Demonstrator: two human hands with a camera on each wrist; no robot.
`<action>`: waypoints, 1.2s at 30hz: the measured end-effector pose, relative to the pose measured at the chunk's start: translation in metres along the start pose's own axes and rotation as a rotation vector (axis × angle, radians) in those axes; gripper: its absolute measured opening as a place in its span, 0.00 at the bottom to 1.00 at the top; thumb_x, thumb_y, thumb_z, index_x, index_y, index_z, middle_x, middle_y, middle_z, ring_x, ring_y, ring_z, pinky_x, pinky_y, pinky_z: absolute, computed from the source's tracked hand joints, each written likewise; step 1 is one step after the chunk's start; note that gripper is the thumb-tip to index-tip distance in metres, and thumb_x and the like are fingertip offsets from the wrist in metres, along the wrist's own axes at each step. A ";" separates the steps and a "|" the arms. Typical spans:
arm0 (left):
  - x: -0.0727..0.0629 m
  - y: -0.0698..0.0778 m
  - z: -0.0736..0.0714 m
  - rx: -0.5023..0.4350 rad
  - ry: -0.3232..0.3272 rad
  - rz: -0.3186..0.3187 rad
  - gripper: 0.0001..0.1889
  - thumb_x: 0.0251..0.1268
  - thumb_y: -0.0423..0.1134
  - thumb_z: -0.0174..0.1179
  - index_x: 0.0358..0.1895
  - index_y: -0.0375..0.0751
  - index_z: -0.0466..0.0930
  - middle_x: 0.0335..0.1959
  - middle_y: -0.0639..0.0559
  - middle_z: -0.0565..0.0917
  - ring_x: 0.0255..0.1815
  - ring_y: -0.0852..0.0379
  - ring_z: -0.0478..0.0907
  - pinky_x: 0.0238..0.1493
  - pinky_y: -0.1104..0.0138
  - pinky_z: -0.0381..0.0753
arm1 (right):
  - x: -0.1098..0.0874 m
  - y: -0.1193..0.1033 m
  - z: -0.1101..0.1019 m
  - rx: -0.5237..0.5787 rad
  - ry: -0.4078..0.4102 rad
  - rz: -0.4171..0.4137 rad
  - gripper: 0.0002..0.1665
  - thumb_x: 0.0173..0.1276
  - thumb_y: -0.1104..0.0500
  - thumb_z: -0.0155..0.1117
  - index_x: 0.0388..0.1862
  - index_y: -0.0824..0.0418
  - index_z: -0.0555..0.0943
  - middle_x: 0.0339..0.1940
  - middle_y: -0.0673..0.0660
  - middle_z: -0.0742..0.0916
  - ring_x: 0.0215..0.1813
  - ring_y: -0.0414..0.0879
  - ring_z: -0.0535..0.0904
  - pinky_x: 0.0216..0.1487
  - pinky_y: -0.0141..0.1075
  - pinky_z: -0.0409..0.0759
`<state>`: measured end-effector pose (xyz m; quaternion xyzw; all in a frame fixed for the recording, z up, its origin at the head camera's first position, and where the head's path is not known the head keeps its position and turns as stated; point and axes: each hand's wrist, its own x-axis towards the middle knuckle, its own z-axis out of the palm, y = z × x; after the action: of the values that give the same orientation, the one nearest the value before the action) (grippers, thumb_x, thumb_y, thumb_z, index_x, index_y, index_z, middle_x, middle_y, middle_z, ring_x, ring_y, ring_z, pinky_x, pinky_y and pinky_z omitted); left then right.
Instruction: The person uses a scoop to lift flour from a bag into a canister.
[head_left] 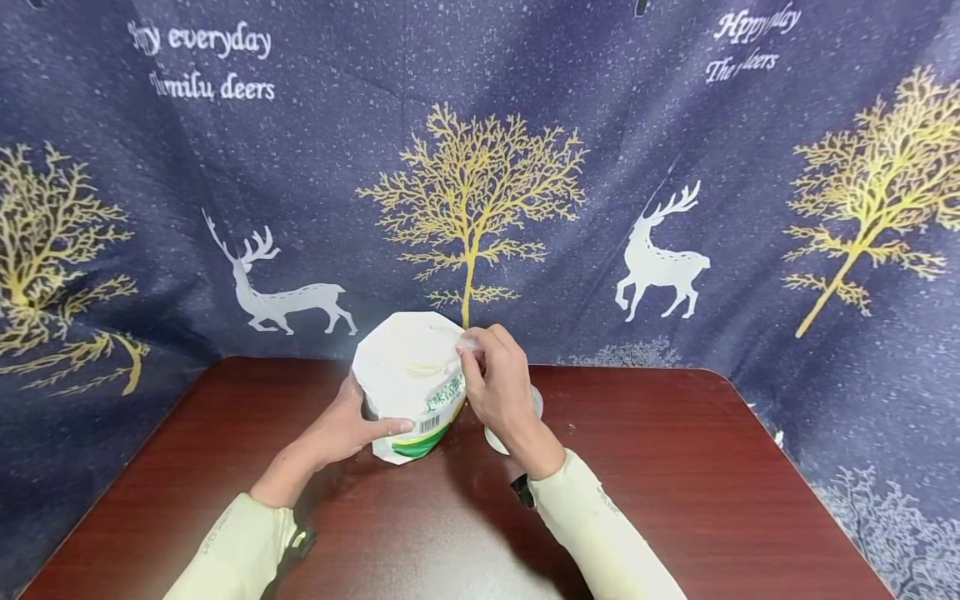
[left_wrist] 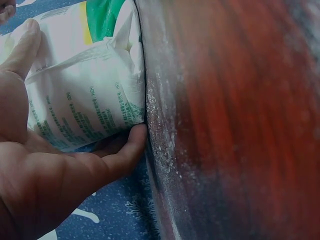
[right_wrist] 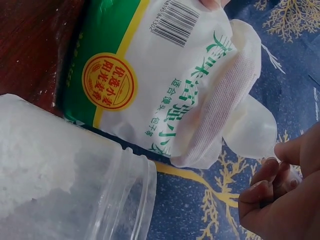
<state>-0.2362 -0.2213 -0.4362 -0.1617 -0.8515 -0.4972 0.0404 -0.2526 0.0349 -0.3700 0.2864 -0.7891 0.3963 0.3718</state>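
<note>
A white flour bag (head_left: 420, 443) with green print and a barcode stands on the table with its top open. Its side (left_wrist: 75, 100) is gripped by my left hand (head_left: 347, 423), thumb on the front and fingers behind. At the bag's mouth, my right hand (head_left: 497, 379) pinches the handle of a translucent plastic scoop (right_wrist: 254, 129). Part of the scoop is hidden behind the folded rim. Beside the bag, under my right hand, stands a clear plastic jar (right_wrist: 55, 165) with white powder inside; in the head view the hand and wrist mostly cover it.
The dark red wooden table (head_left: 660, 475) ends at a blue cloth backdrop (head_left: 540, 275) printed with deer and golden trees. A few small specks lie on the table to the right of the jar.
</note>
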 end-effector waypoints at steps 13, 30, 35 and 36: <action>0.002 0.000 0.001 -0.026 0.014 0.040 0.59 0.54 0.45 0.84 0.81 0.46 0.48 0.71 0.43 0.69 0.74 0.45 0.67 0.77 0.42 0.59 | -0.001 -0.002 -0.017 0.006 0.044 -0.060 0.04 0.72 0.68 0.70 0.44 0.67 0.86 0.30 0.54 0.80 0.30 0.44 0.72 0.32 0.34 0.72; 0.000 0.001 0.000 -0.017 -0.006 -0.004 0.61 0.54 0.48 0.84 0.83 0.51 0.45 0.73 0.42 0.66 0.76 0.42 0.64 0.79 0.39 0.54 | -0.008 0.001 -0.046 -0.002 0.098 -0.086 0.05 0.72 0.67 0.71 0.45 0.66 0.87 0.30 0.54 0.79 0.30 0.47 0.73 0.33 0.31 0.71; -0.001 0.001 0.000 -0.003 -0.006 -0.017 0.63 0.54 0.49 0.84 0.83 0.49 0.43 0.74 0.40 0.64 0.77 0.41 0.63 0.79 0.38 0.53 | -0.011 0.003 -0.055 -0.009 0.097 -0.066 0.05 0.72 0.67 0.70 0.45 0.65 0.87 0.30 0.53 0.79 0.30 0.48 0.73 0.33 0.30 0.69; 0.000 0.001 0.000 -0.001 -0.004 -0.016 0.63 0.53 0.49 0.84 0.83 0.49 0.43 0.74 0.40 0.64 0.77 0.41 0.63 0.79 0.38 0.53 | -0.012 0.004 -0.057 -0.014 0.097 -0.064 0.05 0.72 0.67 0.70 0.45 0.65 0.87 0.30 0.53 0.79 0.30 0.48 0.73 0.33 0.30 0.68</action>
<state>-0.2355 -0.2206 -0.4359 -0.1557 -0.8526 -0.4976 0.0345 -0.2281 0.0866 -0.3577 0.2894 -0.7633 0.3920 0.4241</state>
